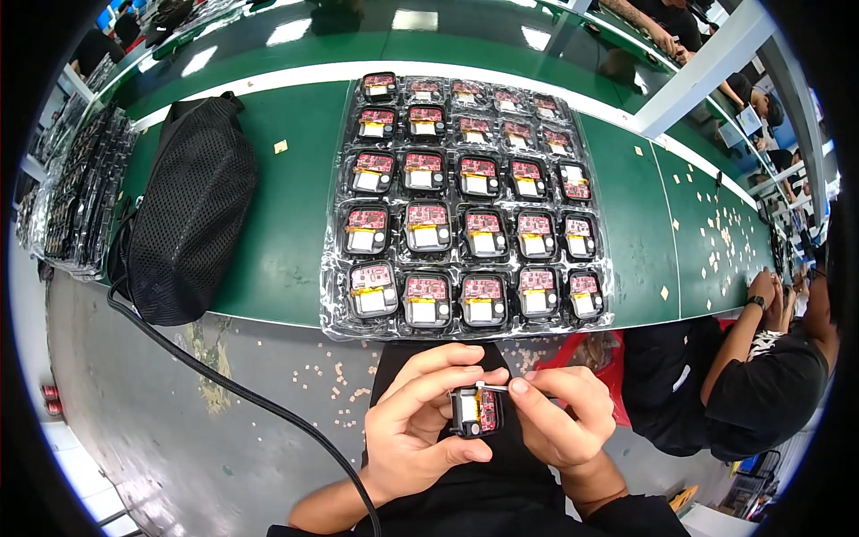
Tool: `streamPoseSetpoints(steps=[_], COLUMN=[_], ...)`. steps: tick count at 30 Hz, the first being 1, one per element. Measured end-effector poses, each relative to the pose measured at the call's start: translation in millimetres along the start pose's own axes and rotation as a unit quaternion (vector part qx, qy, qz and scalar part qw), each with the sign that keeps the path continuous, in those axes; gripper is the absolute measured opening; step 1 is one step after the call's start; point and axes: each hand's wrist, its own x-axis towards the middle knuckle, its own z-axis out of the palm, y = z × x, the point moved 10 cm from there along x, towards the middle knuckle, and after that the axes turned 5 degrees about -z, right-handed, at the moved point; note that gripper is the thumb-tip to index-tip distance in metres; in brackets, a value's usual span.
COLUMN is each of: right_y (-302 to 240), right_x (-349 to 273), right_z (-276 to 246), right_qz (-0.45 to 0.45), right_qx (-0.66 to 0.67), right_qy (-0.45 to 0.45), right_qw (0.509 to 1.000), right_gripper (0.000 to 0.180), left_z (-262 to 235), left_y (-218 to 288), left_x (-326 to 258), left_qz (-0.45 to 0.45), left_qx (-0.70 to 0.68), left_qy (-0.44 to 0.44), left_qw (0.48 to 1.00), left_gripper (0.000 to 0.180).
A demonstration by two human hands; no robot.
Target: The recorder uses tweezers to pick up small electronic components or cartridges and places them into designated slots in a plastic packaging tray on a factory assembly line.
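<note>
A: Both hands sit nearest us, low in the frame over our lap. Our left hand (413, 428) is clamped around a small black module (476, 412) with a red circuit board and a white cell inside. Our right hand (557, 417) pinches a thin white sliver (494, 386) between thumb and forefinger, touching the module's top edge.

B: Noted. Where does the module sit relative to the bench?

A: Off it, held in the air just near of the green table (286, 251) edge, below the clear tray (333, 295) of like modules.

B: Risks, as we judge them?

A: The sliver is slight; a loose pinch could drop it among the tan scraps (344, 380) on the grey floor, where it would be hard to find. A slack left grip could let the module fall too.

B: Surroundings?

A: Black mesh bag (192, 228) at far left, a black cable (224, 385) running from it across the floor toward us. More trays are stacked at the far left edge. Another person (761, 376) sits to our right, close to our right elbow. The tray's near edge overhangs the table just above our hands.
</note>
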Motion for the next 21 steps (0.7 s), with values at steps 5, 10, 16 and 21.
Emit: streamPoseSetpoints(steps=[5, 10, 16, 21], right_y=[8.4, 19.8, 19.6, 23.0], right_x=[2.4, 0.4, 1.6, -0.5], right_z=[1.4, 4.2, 5.7, 5.8], right_qz=[0.047, 0.106, 0.100, 0.118], right_qx=[0.056, 0.101, 0.103, 0.120], right_qy=[0.015, 0.000, 0.000, 0.001], right_qw=[0.997, 0.989, 0.990, 0.986], right_gripper=[0.034, 0.033, 0.029, 0.028], left_z=[-1.0, -0.2, -0.9, -1.2], left_y=[-0.3, 1.3, 0.7, -1.1], left_x=[-0.5, 0.7, -0.3, 0.0], left_qz=[-0.005, -0.008, -0.016, -0.020], left_qx=[-0.003, 0.014, 0.024, 0.014], left_qy=[-0.002, -0.002, 0.004, 0.009], left_qw=[1.000, 1.000, 1.000, 1.000], left_gripper=[0.065, 0.064, 0.065, 0.064])
